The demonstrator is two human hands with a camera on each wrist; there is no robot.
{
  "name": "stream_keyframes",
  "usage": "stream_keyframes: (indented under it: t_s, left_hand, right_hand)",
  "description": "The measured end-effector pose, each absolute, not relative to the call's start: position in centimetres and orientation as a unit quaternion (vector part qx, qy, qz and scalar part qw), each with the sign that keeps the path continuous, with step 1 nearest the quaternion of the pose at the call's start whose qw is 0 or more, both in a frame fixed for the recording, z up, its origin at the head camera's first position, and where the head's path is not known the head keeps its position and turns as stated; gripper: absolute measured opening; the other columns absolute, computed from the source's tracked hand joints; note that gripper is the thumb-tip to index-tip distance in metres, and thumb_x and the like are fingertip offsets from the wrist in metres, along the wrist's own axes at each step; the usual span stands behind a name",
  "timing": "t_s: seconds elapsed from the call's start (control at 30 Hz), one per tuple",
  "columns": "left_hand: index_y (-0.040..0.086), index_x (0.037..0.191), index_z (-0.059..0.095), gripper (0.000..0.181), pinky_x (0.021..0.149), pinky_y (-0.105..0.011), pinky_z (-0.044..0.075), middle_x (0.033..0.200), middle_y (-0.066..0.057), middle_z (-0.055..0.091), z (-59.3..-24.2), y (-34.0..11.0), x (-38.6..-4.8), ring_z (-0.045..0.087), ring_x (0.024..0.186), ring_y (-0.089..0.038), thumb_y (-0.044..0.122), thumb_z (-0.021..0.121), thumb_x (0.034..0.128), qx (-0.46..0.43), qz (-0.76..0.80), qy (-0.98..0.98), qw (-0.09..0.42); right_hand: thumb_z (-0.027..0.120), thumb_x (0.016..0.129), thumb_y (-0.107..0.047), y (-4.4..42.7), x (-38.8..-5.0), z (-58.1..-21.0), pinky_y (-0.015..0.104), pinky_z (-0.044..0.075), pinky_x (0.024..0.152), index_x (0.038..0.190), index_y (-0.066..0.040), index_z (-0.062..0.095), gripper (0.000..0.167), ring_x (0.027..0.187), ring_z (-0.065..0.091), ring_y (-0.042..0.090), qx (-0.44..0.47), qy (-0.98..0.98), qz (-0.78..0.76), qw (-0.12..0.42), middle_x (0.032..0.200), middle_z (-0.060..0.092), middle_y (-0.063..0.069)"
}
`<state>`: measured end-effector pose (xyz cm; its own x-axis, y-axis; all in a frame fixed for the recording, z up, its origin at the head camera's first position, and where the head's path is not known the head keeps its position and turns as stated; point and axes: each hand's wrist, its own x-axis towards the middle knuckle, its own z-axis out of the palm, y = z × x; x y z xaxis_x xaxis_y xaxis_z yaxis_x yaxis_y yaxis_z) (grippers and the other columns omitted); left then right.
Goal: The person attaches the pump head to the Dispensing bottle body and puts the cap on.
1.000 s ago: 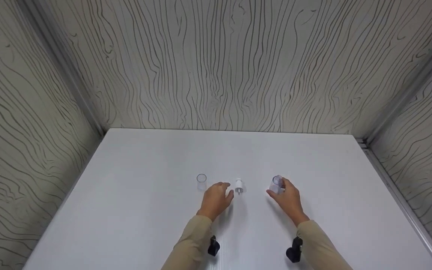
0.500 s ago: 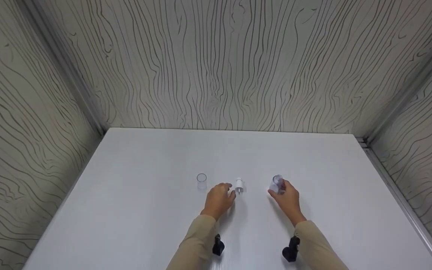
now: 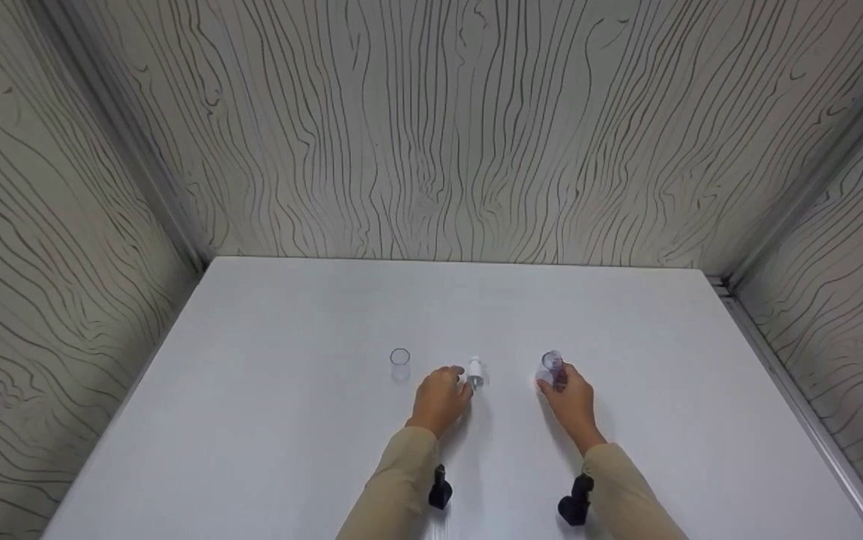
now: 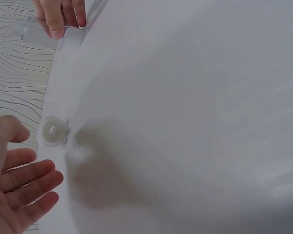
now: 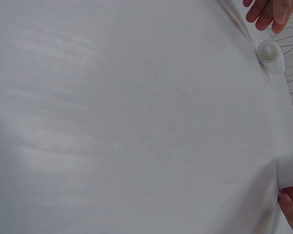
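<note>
My right hand (image 3: 572, 401) grips a small clear bottle (image 3: 551, 361) between thumb and fingers, at the right of the white table. In the left wrist view, the bottle (image 4: 38, 34) shows a clear body, a narrow neck and a white base (image 4: 73, 38) against the table. My left hand (image 3: 438, 400) is beside a small white pump head (image 3: 475, 370) that lies on the table. In the left wrist view, the left fingers (image 4: 34, 178) are spread loosely and apart from the pump head (image 4: 53, 130), whose round end with a short central stem faces the camera.
A clear cylindrical cap (image 3: 400, 366), its rim upward, stands left of my left hand. The white table (image 3: 274, 420) reaches back to a wood-grain patterned wall (image 3: 431, 150), with similar walls on both sides.
My left hand has shifted slightly right, closer to the pump head. The bottle in my right hand has tipped a little. The clear cap has stayed where it was.
</note>
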<state>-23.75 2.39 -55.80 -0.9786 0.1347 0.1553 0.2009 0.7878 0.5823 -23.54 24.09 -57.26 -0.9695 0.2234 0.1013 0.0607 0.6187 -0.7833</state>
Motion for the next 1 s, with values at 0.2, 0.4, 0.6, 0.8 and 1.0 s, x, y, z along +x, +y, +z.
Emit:
stream_keyframes:
  t_s: [0.2,0.4,0.6,0.8,1.0]
  left_hand:
    - [-0.001,0.113,0.066,0.032,0.083,-0.036,0.059,0.099,-0.014,0.073,-56.1,2.7,-23.9,0.070,0.094,-0.026,0.022,0.063,0.0915,-0.089,-0.311,-0.944,0.062]
    - [0.000,0.114,0.066,0.033,0.088,-0.038,0.057,0.102,-0.013,0.072,-56.4,3.1,-23.9,0.068,0.098,-0.026,0.024,0.063,0.0909,-0.047,-0.355,-0.932,0.046]
    - [0.000,0.114,0.065,0.034,0.087,-0.036,0.057,0.100,-0.011,0.072,-56.7,3.8,-24.1,0.068,0.096,-0.023,0.023,0.064,0.0894,-0.016,-0.381,-0.923,0.047]
    - [0.000,0.113,0.066,0.037,0.085,-0.034,0.058,0.098,-0.010,0.071,-56.9,4.5,-24.3,0.067,0.093,-0.020,0.025,0.071,0.0856,0.006,-0.379,-0.923,0.060]
    - [-0.001,0.108,0.067,0.040,0.077,-0.031,0.058,0.091,-0.009,0.070,-57.1,4.7,-24.5,0.065,0.084,-0.017,0.028,0.075,0.0821,0.017,-0.373,-0.924,0.085]
  right_hand:
    - [0.063,0.088,-0.001,23.9,-23.6,-57.1,0.049,0.054,0.094,0.115,0.016,0.052,0.033,0.106,0.063,0.046,-0.079,-0.900,0.418,0.100,0.112,0.062,0.036]
    - [0.062,0.088,0.000,23.9,-23.6,-57.2,0.050,0.053,0.095,0.114,0.017,0.052,0.033,0.106,0.062,0.046,-0.077,-0.900,0.417,0.100,0.113,0.061,0.036]
    - [0.061,0.088,0.000,23.9,-23.5,-57.3,0.051,0.053,0.095,0.114,0.016,0.052,0.032,0.106,0.062,0.045,-0.089,-0.897,0.423,0.097,0.113,0.061,0.035]
    - [0.062,0.089,-0.001,23.8,-23.2,-57.2,0.050,0.052,0.097,0.117,0.015,0.052,0.034,0.108,0.061,0.044,-0.099,-0.895,0.425,0.095,0.115,0.061,0.034]
    - [0.062,0.088,-0.001,23.6,-22.9,-57.3,0.049,0.053,0.096,0.117,0.015,0.052,0.034,0.107,0.062,0.044,-0.090,-0.892,0.431,0.098,0.113,0.061,0.033]
